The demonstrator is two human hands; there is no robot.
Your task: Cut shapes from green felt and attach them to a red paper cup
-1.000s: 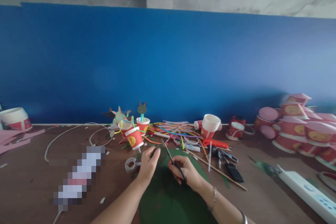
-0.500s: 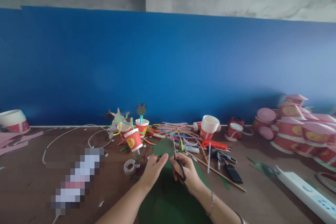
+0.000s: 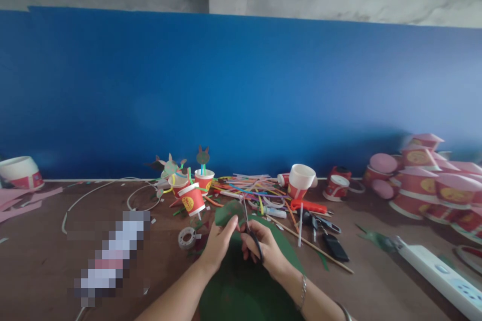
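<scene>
My left hand (image 3: pixel 220 241) pinches a small piece of dark green paper (image 3: pixel 228 212) between thumb and fingers. In my right hand (image 3: pixel 265 243) is a pair of scissors (image 3: pixel 256 246) with black handles, its blades pointing up and away at the right edge of that piece. Beneath both hands lies a large sheet of green paper (image 3: pixel 248 291) on the brown table. Whether the blades are touching the paper is hard to make out. My right fingers wrap the scissor handles, and a bracelet circles that wrist.
A tape roll (image 3: pixel 187 237) lies left of my hands. Red paper cups (image 3: pixel 191 199) and several coloured strips (image 3: pixel 252 185) sit ahead. To the right are a red utility knife (image 3: pixel 309 206), keys (image 3: pixel 335 247), a wooden stick (image 3: pixel 312 246), a power strip (image 3: pixel 440 271) and stacked cups (image 3: pixel 417 185).
The small green piece has turned and shifted slightly left with my left hand. My right hand and the scissors have also moved a little left.
</scene>
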